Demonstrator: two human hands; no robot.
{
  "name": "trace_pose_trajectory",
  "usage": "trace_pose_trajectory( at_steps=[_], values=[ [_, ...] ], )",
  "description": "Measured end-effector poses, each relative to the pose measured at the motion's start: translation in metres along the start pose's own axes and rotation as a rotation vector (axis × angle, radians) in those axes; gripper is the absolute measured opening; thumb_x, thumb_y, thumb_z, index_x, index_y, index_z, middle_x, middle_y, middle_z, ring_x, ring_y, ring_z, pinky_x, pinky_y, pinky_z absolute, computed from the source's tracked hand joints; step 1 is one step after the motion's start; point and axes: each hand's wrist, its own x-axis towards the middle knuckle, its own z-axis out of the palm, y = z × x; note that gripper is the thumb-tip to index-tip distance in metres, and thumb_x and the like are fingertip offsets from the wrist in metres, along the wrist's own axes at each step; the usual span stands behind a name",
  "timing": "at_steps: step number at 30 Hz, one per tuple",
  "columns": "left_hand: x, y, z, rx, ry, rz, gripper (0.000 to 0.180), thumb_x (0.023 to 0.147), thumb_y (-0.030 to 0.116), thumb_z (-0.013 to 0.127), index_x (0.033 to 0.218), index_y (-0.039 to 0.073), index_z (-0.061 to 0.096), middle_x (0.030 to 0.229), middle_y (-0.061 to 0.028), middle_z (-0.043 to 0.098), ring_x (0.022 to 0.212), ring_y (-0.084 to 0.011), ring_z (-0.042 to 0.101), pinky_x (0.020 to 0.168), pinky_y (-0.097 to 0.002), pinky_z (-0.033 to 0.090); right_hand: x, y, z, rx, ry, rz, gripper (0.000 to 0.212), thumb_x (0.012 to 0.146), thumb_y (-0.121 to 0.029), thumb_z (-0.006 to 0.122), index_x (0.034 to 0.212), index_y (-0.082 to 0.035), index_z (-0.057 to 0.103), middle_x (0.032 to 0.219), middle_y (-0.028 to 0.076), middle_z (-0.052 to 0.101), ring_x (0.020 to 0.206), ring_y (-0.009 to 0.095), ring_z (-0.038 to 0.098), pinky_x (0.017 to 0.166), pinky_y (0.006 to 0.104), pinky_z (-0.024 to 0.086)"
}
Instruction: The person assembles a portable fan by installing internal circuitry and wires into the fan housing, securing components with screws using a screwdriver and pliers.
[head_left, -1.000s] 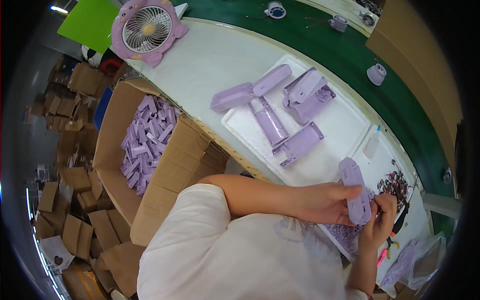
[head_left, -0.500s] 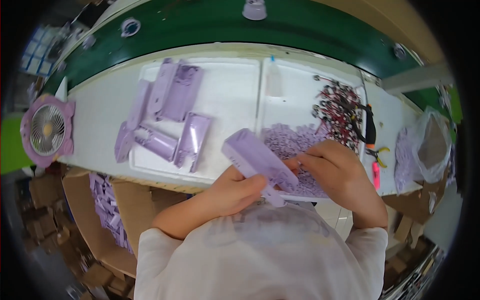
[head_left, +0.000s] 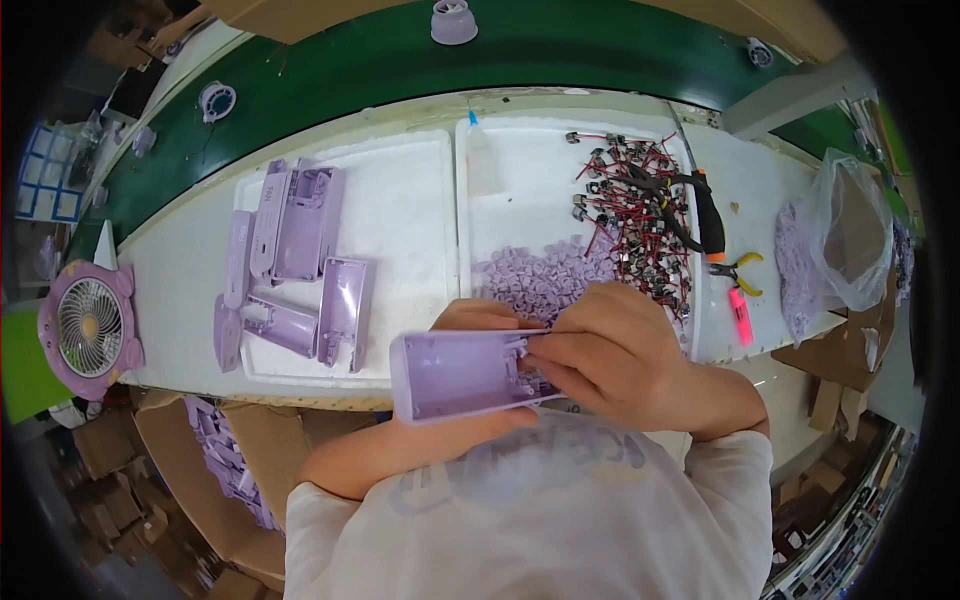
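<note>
A light purple plastic housing (head_left: 460,376), an open rectangular shell, lies across my left hand (head_left: 484,315), with its hollow side up. The fingers show above its far edge and the thumb side below its near edge; the shell hides the palm. My right hand (head_left: 630,358) is closed in a pinch, fingertips inside the shell's right end among small moulded posts. Whatever those fingertips hold is hidden. Just beyond both hands spreads a heap of small purple plastic pieces (head_left: 545,275) in a white foam tray (head_left: 530,215).
Several similar housings (head_left: 308,225) lie in the left foam tray (head_left: 400,190). Small boards with red wires (head_left: 635,215), pliers (head_left: 672,200), yellow-handled cutters (head_left: 738,272) and a pink marker (head_left: 740,317) are at right. A purple fan (head_left: 90,325) stands left; a cardboard box (head_left: 180,475) sits below.
The housing has turned from slanted to nearly level, its hollow now facing up. My right fingertips have moved from beside its end to inside it. The whole view has shifted.
</note>
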Motion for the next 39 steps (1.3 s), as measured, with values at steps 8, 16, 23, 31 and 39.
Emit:
trace_pose_trajectory(
  at_steps=[8,16,23,31,39],
  values=[
    [0.005,0.004,0.005,0.148,0.033,0.176,0.063,0.063,0.012,0.081,0.115,0.003,0.047,0.109,-0.0131,0.046,0.104,-0.0263,0.054,0.084,-0.0306,0.048,0.0,-0.001,0.002,-0.018,0.041,0.017,0.023,0.056,-0.001,0.07,0.075,-0.001,0.059,0.072,0.008,0.052,0.059,0.023,0.053,0.049,0.0317,0.041],
    [0.006,0.004,0.005,0.17,0.032,0.155,0.064,0.061,0.01,0.082,0.114,0.003,0.047,0.108,-0.013,0.046,0.105,-0.0269,0.055,0.086,-0.0313,0.048,-0.002,-0.002,0.007,0.037,0.084,0.093,0.021,0.058,0.0,0.071,0.074,-0.002,0.057,0.073,0.009,0.052,0.06,0.024,0.054,0.049,0.0323,0.043],
    [0.007,0.01,0.0,0.325,-0.045,0.153,0.067,0.063,0.008,0.08,0.119,0.002,0.044,0.112,-0.0149,0.047,0.104,-0.026,0.054,0.086,-0.0318,0.047,-0.002,-0.001,0.011,0.12,0.159,0.248,0.022,0.062,0.001,0.068,0.079,-0.003,0.055,0.073,0.009,0.052,0.06,0.025,0.054,0.049,0.0324,0.043],
    [-0.009,0.01,-0.002,-0.199,0.082,-0.191,0.078,0.07,0.003,0.074,0.131,-0.002,0.025,0.116,-0.0145,0.051,0.106,-0.0192,0.052,0.089,-0.0335,0.043,0.009,0.004,-0.007,0.375,-0.266,0.516,0.014,0.069,0.0,0.067,0.078,-0.002,0.057,0.071,0.007,0.055,0.06,0.016,0.054,0.05,0.026,0.042],
    [-0.014,0.017,-0.02,-0.492,0.291,-0.585,0.059,0.076,0.005,0.068,0.126,-0.002,0.038,0.107,-0.0114,0.058,0.091,-0.0177,0.06,0.068,-0.0288,0.052,0.032,0.027,0.007,0.558,-0.582,0.678,0.01,0.076,-0.009,0.065,0.077,-0.002,0.058,0.065,0.007,0.058,0.057,0.015,0.056,0.051,0.0265,0.043]
  ],
)
